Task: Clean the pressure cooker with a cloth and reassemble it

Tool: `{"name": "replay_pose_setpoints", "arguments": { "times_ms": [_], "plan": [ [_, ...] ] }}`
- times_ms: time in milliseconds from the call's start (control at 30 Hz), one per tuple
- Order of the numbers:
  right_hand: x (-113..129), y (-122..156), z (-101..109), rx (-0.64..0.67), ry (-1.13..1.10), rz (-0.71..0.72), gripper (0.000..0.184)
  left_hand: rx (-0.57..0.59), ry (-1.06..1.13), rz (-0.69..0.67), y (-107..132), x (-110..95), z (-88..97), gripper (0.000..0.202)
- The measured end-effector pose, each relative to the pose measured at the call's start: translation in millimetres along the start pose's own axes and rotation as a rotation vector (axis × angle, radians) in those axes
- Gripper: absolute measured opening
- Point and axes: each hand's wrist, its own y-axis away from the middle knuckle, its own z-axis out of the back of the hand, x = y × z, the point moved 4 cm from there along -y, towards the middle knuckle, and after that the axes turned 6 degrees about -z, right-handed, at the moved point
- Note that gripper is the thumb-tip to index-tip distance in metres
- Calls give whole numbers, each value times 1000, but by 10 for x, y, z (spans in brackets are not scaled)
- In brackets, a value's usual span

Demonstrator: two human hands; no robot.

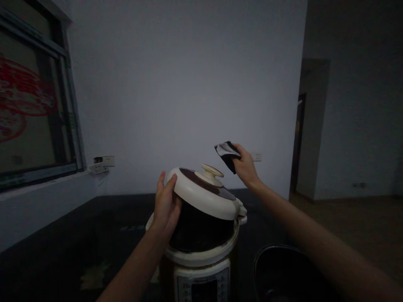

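Note:
An electric pressure cooker with a control panel on its front stands before me. Its white and brown lid is tilted up, higher on the left, and meets the body at the right side. My left hand grips the lid's raised left edge, the thumb on top. Above and right of the lid knob, my right hand pinches a folded dark and light grey cloth, apart from the lid. The inside of the cooker is dark and hard to make out.
A dark table carries the cooker. On the right stands a black, open-topped container, partly hidden by my right forearm. A pale wall rises behind, with a power socket at left. A window is on the left.

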Motion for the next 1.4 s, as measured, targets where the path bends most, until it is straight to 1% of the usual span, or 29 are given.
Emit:
{"name": "replay_pose_setpoints", "arguments": {
  "times_ms": [33,100,167,233,300,400,500,600,667,733,800,900,1033,1133,1300,1400],
  "plan": [
    [-72,30,-77,52,18,-8,39,-9,15,14,-2,-4,8,55],
    [-185,110,-257,152,18,-42,38,-10,28,58,-20,-3,12,37],
    [-238,190,-424,248,11,-62,36,-2,16,92,-54,1,16,22],
    [-242,246,-531,323,2,-72,35,0,-6,104,-97,4,36,17],
    [-221,275,-572,368,-2,-81,32,-2,-21,108,-136,9,68,16],
    [-189,288,-569,408,1,-94,27,-6,-31,109,-170,24,132,16],
    [-173,286,-547,417,11,-109,31,2,-39,89,-171,34,196,16],
    [-152,281,-521,409,26,-116,33,38,-35,69,-134,17,227,17],
    [-128,284,-500,405,32,-113,31,34,-25,74,-87,-16,228,19],
    [-106,295,-487,408,23,-118,30,22,-4,106,-32,-55,207,21],
    [-96,313,-489,413,3,-139,29,35,24,160,15,-84,171,25],
    [-98,339,-520,420,-17,-171,30,39,40,218,37,-96,164,33],
    [-107,369,-575,453,-27,-195,30,-30,37,273,-8,-53,277,38],
    [-112,388,-587,465,-57,-198,30,-70,43,308,-44,-26,360,39],
    [-120,415,-570,482,-80,-201,33,-45,12,332,-90,-17,411,37],
    [-74,427,-547,497,-58,-164,31,-19,-8,315,-112,-14,454,37]
  ]
}}
